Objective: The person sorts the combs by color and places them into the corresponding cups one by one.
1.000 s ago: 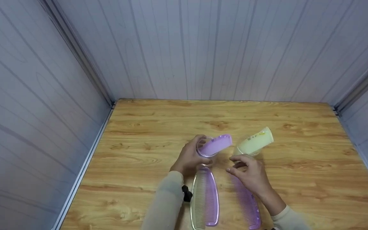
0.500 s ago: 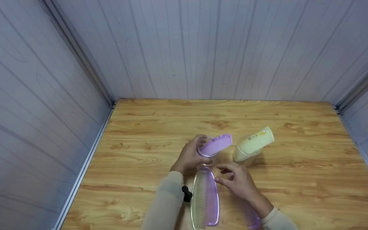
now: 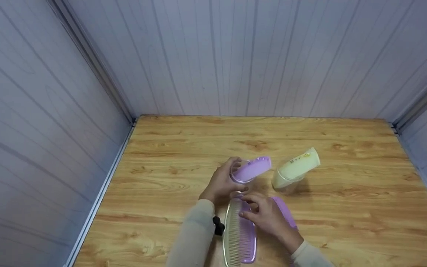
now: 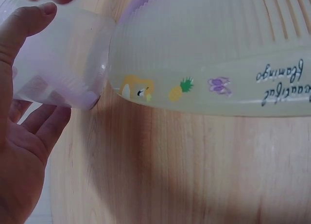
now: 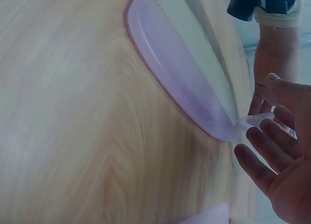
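Note:
My left hand (image 3: 221, 182) grips a clear cup (image 4: 80, 44) that has a purple comb (image 3: 254, 168) leaning in it. Just in front of that cup, a pale yellow-green comb (image 3: 231, 233) and a purple comb (image 5: 165, 54) lie together, teeth overlapping. Over their far end hovers my right hand (image 3: 267, 215), thumb and fingers apart, nothing between them; in the right wrist view the fingers look loosely bent. Partly hidden behind this hand, another purple comb (image 3: 284, 210) lies on the table.
To the right of the held cup stands a second clear cup (image 3: 284, 185) with a pale yellow comb (image 3: 300, 165) tilted in it. The wood-grain table (image 3: 184, 148) is bounded by panel walls (image 3: 232, 66) at the back and sides.
My right hand has moved left and toward me, from beside the second cup to above the paired combs. The left hand keeps its grip on the cup.

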`<state>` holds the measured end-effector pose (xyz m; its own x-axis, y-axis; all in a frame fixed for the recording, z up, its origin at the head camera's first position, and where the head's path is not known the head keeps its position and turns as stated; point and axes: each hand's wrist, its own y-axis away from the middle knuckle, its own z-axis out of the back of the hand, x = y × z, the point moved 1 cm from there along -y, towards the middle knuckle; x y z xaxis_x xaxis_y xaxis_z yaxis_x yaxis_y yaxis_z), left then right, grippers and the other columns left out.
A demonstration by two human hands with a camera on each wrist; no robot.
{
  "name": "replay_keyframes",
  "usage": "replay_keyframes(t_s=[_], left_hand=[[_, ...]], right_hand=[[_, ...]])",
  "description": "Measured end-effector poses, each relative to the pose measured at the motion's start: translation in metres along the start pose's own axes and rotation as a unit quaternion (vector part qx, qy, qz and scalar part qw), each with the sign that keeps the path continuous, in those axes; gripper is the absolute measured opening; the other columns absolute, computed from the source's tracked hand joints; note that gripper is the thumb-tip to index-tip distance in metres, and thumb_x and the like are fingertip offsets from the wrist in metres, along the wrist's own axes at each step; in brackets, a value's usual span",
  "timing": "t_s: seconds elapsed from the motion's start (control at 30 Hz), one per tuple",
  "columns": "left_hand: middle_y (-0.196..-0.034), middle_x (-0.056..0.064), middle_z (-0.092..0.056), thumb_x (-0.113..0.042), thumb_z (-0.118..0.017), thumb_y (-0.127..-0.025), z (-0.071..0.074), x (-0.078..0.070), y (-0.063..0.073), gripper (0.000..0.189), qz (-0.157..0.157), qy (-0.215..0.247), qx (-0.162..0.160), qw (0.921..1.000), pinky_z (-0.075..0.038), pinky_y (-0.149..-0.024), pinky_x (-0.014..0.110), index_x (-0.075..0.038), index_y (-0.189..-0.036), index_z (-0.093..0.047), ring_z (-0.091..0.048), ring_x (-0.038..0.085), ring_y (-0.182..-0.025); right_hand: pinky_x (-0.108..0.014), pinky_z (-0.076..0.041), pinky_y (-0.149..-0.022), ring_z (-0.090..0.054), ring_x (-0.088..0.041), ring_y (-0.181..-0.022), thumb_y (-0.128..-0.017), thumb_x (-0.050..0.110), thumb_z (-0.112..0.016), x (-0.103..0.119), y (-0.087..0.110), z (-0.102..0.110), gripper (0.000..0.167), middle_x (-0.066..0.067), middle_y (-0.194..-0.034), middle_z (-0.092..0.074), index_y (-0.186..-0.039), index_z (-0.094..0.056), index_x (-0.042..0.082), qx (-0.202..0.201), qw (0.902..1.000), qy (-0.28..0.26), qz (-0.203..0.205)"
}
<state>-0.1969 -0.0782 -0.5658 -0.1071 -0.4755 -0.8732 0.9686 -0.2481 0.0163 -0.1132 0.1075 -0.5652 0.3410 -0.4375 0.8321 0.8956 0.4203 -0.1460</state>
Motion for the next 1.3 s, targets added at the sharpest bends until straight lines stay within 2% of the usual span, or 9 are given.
replay_keyframes(t_s=[0.3, 0.6, 0.77, 1.0, 1.17, 1.3], left_hand=[[-0.14, 0.002, -0.063, -0.016, -0.094, -0.065, 0.0, -0.002, -0.004, 0.093, 0.001, -0.016, 0.004, 0.9999, -0.048, -0.109, 0.04, -0.026, -0.145, -0.049, -0.059, 0.022, -0.129], [-0.139, -0.001, -0.063, -0.016, -0.095, -0.064, 0.001, 0.0, -0.003, 0.093, -0.002, -0.011, 0.0, 0.9999, -0.048, -0.108, 0.04, -0.027, -0.144, -0.05, -0.06, 0.019, -0.128], [-0.138, -0.001, -0.064, -0.017, -0.095, -0.064, 0.001, 0.003, -0.003, 0.092, -0.007, -0.017, 0.002, 0.9998, -0.048, -0.108, 0.039, -0.026, -0.144, -0.05, -0.06, 0.019, -0.127], [-0.139, 0.0, -0.064, -0.018, -0.096, -0.065, 0.001, 0.004, -0.002, 0.093, -0.016, -0.015, 0.001, 0.9998, -0.047, -0.11, 0.038, -0.026, -0.145, -0.049, -0.059, 0.019, -0.129], [-0.14, 0.003, -0.064, -0.02, -0.095, -0.067, 0.002, 0.004, -0.001, 0.094, -0.027, -0.016, 0.002, 0.9995, -0.046, -0.112, 0.039, -0.024, -0.147, -0.048, -0.059, 0.02, -0.13], [-0.14, 0.004, -0.064, -0.021, -0.095, -0.066, 0.002, 0.005, -0.002, 0.096, -0.033, -0.02, 0.002, 0.9993, -0.045, -0.112, 0.039, -0.023, -0.149, -0.046, -0.059, 0.021, -0.13]], right_hand=[[-0.043, -0.057, -0.089, -0.068, -0.024, -0.103, -0.079, 0.018, -0.087, -0.006, -0.005, -0.01, 0.048, -0.01, -0.124, -0.072, -0.123, -0.071, 0.005, 0.009, 0.9966, 0.077, 0.03], [-0.046, -0.055, -0.097, -0.066, -0.025, -0.113, -0.079, 0.018, -0.086, -0.009, -0.01, -0.013, 0.05, -0.011, -0.127, -0.071, -0.125, -0.071, 0.006, 0.02, 0.9972, 0.07, 0.02], [-0.048, -0.053, -0.098, -0.065, -0.028, -0.116, -0.078, 0.018, -0.087, -0.013, -0.011, -0.017, 0.048, -0.012, -0.124, -0.072, -0.122, -0.073, 0.004, 0.008, 0.997, 0.071, 0.031], [-0.048, -0.053, -0.097, -0.065, -0.029, -0.114, -0.072, 0.012, -0.088, -0.014, -0.011, -0.021, 0.049, -0.013, -0.122, -0.072, -0.118, -0.073, 0.002, -0.006, 0.9959, 0.083, 0.036], [-0.042, -0.055, -0.089, -0.066, -0.026, -0.104, -0.067, 0.005, -0.087, -0.014, -0.012, -0.023, 0.045, -0.009, -0.115, -0.072, -0.11, -0.075, 0.004, -0.02, 0.9952, 0.084, 0.045], [-0.039, -0.054, -0.084, -0.065, -0.027, -0.099, -0.065, 0.003, -0.088, -0.015, -0.013, -0.022, 0.045, -0.008, -0.113, -0.07, -0.108, -0.075, 0.006, -0.022, 0.9967, 0.07, 0.034]])
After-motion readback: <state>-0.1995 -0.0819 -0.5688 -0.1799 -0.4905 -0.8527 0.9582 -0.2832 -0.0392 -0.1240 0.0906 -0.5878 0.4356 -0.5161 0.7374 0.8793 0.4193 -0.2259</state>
